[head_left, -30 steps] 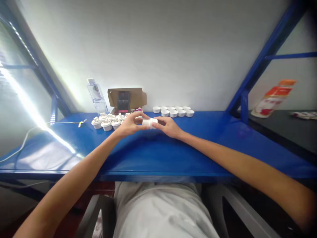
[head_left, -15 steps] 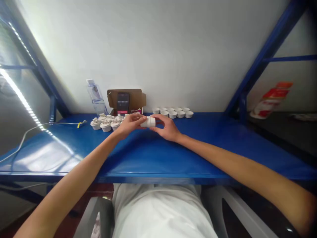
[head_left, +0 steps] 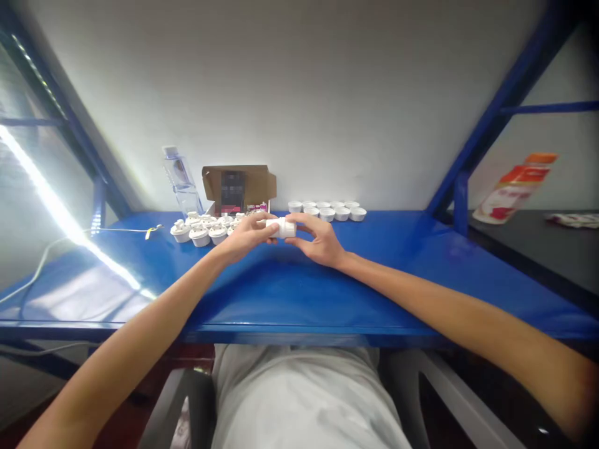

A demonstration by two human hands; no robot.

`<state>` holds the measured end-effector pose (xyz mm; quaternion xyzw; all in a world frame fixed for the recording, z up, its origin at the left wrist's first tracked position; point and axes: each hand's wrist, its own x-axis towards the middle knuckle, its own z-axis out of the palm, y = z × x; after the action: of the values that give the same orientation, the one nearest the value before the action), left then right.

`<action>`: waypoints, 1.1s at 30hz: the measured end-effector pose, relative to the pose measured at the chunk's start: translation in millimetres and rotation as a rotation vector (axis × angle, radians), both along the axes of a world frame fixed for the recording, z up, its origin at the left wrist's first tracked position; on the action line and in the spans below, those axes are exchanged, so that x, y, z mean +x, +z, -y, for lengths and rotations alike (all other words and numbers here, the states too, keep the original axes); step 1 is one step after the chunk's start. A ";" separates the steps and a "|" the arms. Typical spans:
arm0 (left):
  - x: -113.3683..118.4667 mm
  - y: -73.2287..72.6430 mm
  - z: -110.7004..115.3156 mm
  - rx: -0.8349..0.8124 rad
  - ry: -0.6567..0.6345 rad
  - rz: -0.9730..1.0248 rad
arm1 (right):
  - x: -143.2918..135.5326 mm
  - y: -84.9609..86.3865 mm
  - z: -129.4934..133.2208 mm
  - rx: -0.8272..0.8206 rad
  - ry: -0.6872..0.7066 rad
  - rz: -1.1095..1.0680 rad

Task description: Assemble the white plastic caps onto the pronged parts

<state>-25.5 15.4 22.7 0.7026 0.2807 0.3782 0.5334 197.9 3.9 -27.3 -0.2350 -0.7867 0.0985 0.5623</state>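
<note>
A small white cylindrical piece (head_left: 282,228) is held sideways between my two hands, above the blue table (head_left: 299,293). My left hand (head_left: 253,235) grips its left end with fingers and thumb. Around its right end, the fingers and thumb of my right hand (head_left: 317,238) are closed. Just left of my left hand stand several white round pieces with knobbed tops (head_left: 199,235). Behind my right hand, several white cups (head_left: 342,214) are lined up in two rows near the wall.
An open cardboard box (head_left: 259,186) with a dark phone-like object (head_left: 233,190) stands at the back, beside a clear bottle (head_left: 181,181). A white cable (head_left: 116,230) lies left. At right, a red and white bottle (head_left: 510,192) stands on a dark surface.
The white piece and both hands have shifted very slightly to the right. Both hands still hold it.
</note>
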 end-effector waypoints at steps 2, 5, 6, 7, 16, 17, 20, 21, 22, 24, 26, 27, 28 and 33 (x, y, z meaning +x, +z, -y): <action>1.6 -0.7 1.2 0.003 0.005 -0.007 | 0.4 0.7 2.8 0.027 -0.011 0.026; 3.0 0.0 4.0 0.008 0.010 -0.018 | -0.4 2.4 8.7 0.077 -0.029 0.045; 3.1 0.2 4.9 0.014 0.008 -0.024 | -0.9 2.9 10.7 0.083 -0.037 0.054; 3.1 0.4 5.7 0.019 0.006 -0.029 | -1.4 3.2 12.6 0.085 -0.047 0.064; 1.9 -5.2 1.9 -0.033 -0.048 -0.063 | -2.4 0.9 12.0 -0.056 -0.042 0.088; 2.2 -6.5 0.6 -0.033 -0.041 -0.073 | -2.3 0.5 9.4 -0.118 -0.026 0.073; 3.8 -9.7 -2.4 0.014 -0.013 -0.091 | -2.5 0.2 0.9 -0.290 0.002 0.019; 4.5 -10.4 -3.0 0.038 -0.010 -0.092 | -2.7 0.4 -1.6 -0.321 0.005 0.003; 5.3 -11.0 -3.4 0.063 -0.010 -0.091 | -3.0 0.8 -3.8 -0.341 0.008 -0.012; 6.9 -11.6 -4.2 0.107 -0.001 -0.087 | -3.7 2.2 -6.6 -0.372 0.023 -0.028; 8.3 -11.4 -5.5 0.128 0.025 -0.079 | -4.3 4.9 -7.3 -0.379 0.032 -0.034; 8.7 -10.9 -6.4 0.132 0.042 -0.075 | -4.3 6.6 -6.9 -0.368 0.027 -0.029; 9.0 -10.4 -7.3 0.134 0.060 -0.073 | -4.1 8.5 -6.0 -0.344 0.014 -0.015; 11.6 -10.2 -7.1 0.107 0.111 -0.067 | 0.8 13.3 -1.7 -0.041 -0.131 0.121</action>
<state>-13.9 22.4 12.5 0.7257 0.3164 0.3977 0.4637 198.7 5.6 -14.0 -0.3028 -0.8000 0.0633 0.5142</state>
